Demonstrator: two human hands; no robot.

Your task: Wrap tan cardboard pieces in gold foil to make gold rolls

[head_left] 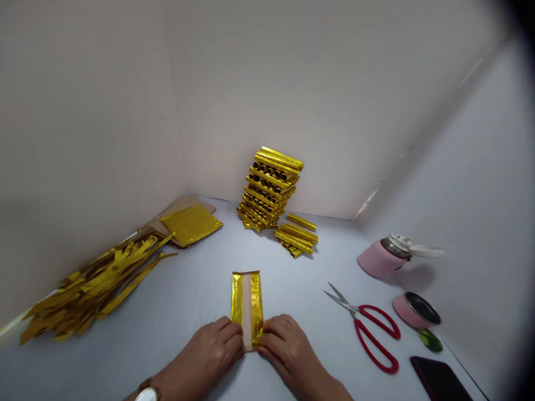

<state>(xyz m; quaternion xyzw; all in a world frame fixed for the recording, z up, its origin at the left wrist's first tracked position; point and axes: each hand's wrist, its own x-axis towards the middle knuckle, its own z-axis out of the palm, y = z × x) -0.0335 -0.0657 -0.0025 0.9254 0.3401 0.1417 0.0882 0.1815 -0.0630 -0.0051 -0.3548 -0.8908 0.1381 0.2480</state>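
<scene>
Left hand [215, 348] and right hand [284, 348] pinch the near end of a folded gold foil sheet [247, 303] with a pale centre strip.

Folded foil strip [247, 303] centre-near on table [188, 301], left hand [213, 348] and right hand [284, 345] at its near end. Roll stack [270, 189] far behind. Strip pile [92, 284] left. Scissors [368, 328] right, bottle [387, 256] beyond, phone [438, 379] near-right.

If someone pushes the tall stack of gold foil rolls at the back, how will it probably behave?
The stack of gold rolls already leans, so a push would probably topple it. The rolls look hollow and light, and round, so they would likely scatter and roll, like the loose rolls beside it.
</scene>
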